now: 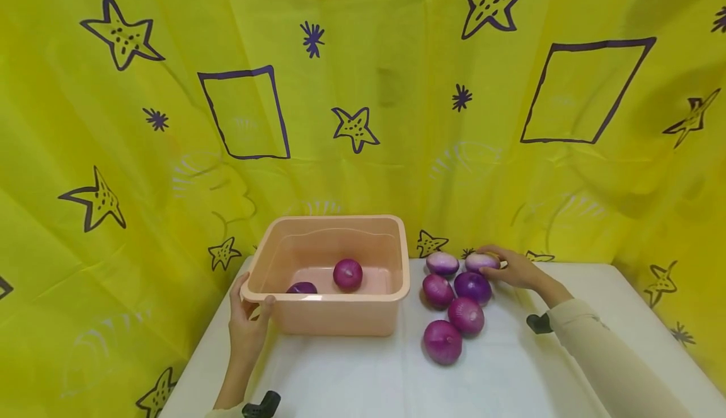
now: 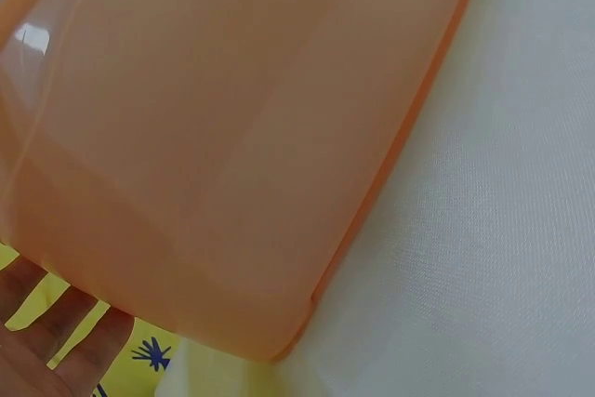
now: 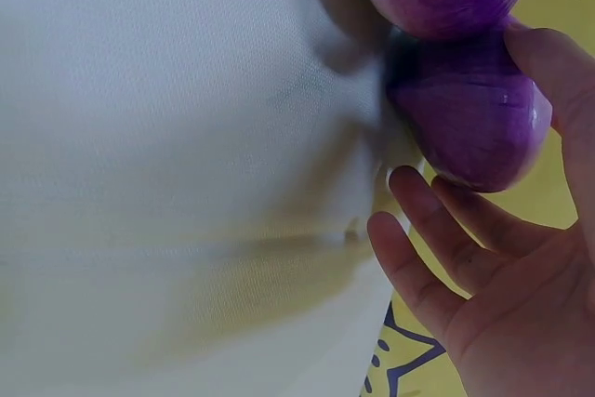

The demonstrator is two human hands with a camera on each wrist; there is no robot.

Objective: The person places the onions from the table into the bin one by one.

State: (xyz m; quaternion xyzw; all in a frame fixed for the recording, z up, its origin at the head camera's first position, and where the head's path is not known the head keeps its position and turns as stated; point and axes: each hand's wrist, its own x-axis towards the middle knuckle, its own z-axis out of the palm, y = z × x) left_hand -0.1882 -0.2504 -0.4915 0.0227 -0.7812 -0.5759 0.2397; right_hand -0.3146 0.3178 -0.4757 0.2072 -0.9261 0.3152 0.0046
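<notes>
A peach plastic tub (image 1: 340, 315) stands on the left part of the table with two red onions inside, one round onion (image 1: 348, 275) and one partly hidden onion (image 1: 302, 288) behind the front rim. At the tub's front left corner my left hand (image 1: 248, 326) grips the rim, its fingers along the side wall (image 2: 223, 137). My right hand (image 1: 513, 268) holds the far right red onion (image 1: 479, 261) between thumb and fingers; in the right wrist view that onion (image 3: 479, 113) sits against the thumb. Nearest to it is a dark purple onion (image 1: 473, 288).
More red onions lie grouped right of the tub: one at the back (image 1: 442, 263), another beside the tub (image 1: 438, 291), and two in front, an onion (image 1: 466, 316) and the nearest onion (image 1: 443, 342). A white cloth (image 1: 363, 380) covers the table. Behind it hangs a yellow curtain (image 1: 397, 185).
</notes>
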